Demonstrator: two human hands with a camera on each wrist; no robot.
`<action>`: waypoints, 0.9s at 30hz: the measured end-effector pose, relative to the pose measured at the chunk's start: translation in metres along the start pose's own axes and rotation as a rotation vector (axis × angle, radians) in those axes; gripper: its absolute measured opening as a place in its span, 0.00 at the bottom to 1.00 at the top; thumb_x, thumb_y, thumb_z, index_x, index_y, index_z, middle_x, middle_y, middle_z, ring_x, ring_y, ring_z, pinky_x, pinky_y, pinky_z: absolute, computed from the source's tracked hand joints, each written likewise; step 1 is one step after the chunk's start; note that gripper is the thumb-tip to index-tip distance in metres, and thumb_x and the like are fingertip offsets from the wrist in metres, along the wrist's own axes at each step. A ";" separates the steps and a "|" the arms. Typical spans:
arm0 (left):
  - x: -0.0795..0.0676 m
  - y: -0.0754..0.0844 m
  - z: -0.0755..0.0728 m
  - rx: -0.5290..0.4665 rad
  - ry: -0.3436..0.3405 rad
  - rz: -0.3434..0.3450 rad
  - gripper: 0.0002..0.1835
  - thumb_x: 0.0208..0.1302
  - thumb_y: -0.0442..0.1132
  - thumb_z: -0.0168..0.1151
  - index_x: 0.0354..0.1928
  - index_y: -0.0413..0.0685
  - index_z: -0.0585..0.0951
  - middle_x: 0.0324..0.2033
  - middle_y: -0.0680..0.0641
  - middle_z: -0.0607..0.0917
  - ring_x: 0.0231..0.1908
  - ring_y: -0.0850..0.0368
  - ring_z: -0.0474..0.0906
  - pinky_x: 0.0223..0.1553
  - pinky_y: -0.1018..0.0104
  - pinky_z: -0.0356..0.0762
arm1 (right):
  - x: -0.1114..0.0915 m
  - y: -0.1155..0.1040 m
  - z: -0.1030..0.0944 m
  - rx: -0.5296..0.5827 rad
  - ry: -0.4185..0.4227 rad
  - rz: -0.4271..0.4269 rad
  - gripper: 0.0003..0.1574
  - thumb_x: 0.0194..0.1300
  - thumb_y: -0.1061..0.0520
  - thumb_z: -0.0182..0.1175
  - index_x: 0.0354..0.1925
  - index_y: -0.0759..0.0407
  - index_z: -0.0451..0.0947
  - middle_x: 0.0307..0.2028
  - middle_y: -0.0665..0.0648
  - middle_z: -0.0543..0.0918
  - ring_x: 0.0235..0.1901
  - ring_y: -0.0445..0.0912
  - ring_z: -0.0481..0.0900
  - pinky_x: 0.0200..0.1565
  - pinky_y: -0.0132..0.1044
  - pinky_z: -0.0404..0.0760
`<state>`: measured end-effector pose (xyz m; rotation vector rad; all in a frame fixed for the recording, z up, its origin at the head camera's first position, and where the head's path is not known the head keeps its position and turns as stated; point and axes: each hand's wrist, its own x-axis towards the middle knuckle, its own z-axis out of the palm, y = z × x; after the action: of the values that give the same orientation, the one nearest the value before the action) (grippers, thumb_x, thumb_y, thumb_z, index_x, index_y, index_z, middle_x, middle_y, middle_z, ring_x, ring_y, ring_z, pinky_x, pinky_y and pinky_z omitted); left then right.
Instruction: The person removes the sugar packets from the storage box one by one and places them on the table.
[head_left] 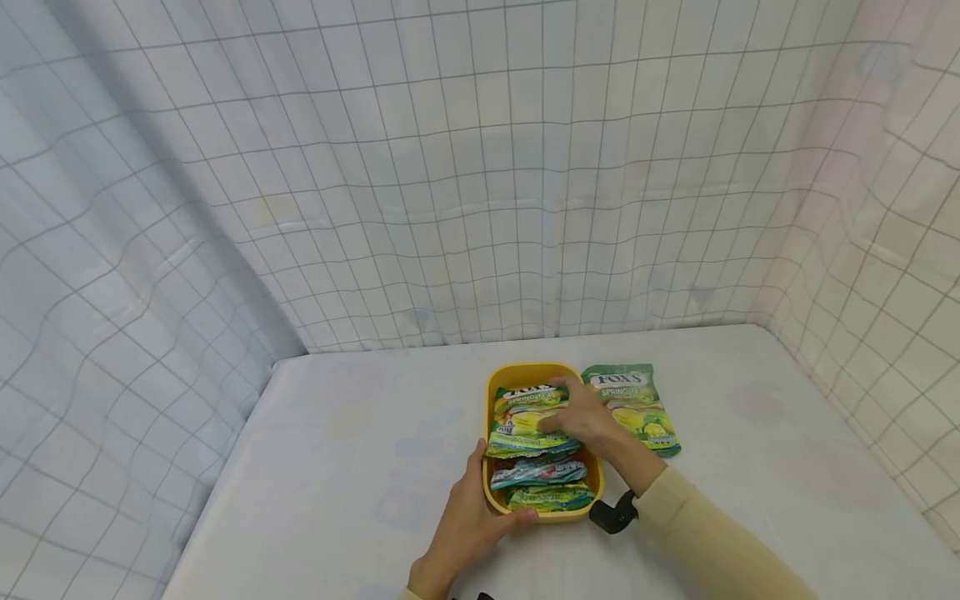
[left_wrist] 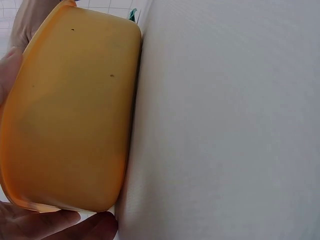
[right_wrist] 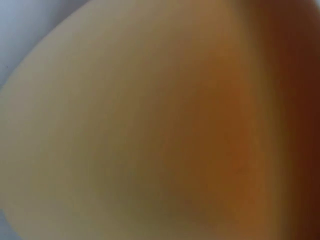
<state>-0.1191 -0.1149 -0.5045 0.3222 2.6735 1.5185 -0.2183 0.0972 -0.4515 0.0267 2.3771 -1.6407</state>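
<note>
A yellow plastic container (head_left: 542,517) stands on the white table, with several candy bags inside. My left hand (head_left: 467,521) grips its near left corner, thumb over the near rim and fingers along the left side. In the left wrist view the container's wall (left_wrist: 75,115) shows large, with fingers (left_wrist: 40,223) at its end. My right hand (head_left: 587,417) reaches over the right rim and holds the top green-and-yellow Fox's Spring Tea candy bag (head_left: 517,423) by its right side. Below it lie a teal-and-red bag (head_left: 540,473) and another green bag (head_left: 551,497).
Another green Fox's candy bag (head_left: 633,412) lies flat on the table (head_left: 337,483), just right of the container. White grid-patterned curtains (head_left: 517,183) hang behind and along both sides. The right wrist view is filled by a blurred yellow-orange surface.
</note>
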 end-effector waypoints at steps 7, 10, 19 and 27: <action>0.000 0.000 -0.001 0.006 0.004 0.012 0.67 0.52 0.60 0.79 0.80 0.37 0.47 0.67 0.41 0.74 0.61 0.50 0.75 0.61 0.47 0.73 | 0.004 0.004 -0.002 0.095 -0.045 -0.013 0.51 0.58 0.67 0.73 0.74 0.60 0.62 0.70 0.71 0.62 0.44 0.58 0.76 0.37 0.45 0.75; 0.000 0.000 -0.001 0.007 0.004 0.005 0.66 0.52 0.60 0.79 0.79 0.36 0.47 0.66 0.40 0.75 0.61 0.50 0.75 0.61 0.47 0.73 | 0.003 0.005 -0.002 0.097 -0.044 -0.013 0.51 0.58 0.68 0.73 0.75 0.59 0.62 0.71 0.71 0.61 0.52 0.61 0.74 0.40 0.45 0.77; -0.001 0.002 0.000 0.012 0.000 -0.021 0.66 0.52 0.60 0.79 0.79 0.37 0.48 0.67 0.39 0.74 0.62 0.47 0.75 0.61 0.46 0.73 | -0.001 0.003 -0.002 0.105 -0.012 -0.019 0.50 0.58 0.70 0.72 0.74 0.56 0.65 0.72 0.70 0.60 0.55 0.63 0.72 0.39 0.46 0.75; 0.002 0.002 0.000 0.020 -0.002 -0.044 0.67 0.51 0.62 0.79 0.79 0.36 0.48 0.69 0.36 0.71 0.65 0.43 0.72 0.64 0.45 0.70 | -0.005 0.002 -0.008 0.138 -0.012 -0.018 0.51 0.58 0.71 0.71 0.75 0.54 0.64 0.74 0.70 0.57 0.65 0.68 0.65 0.49 0.52 0.77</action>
<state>-0.1209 -0.1138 -0.5026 0.2635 2.6770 1.4787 -0.2150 0.1060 -0.4493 0.0212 2.2583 -1.8049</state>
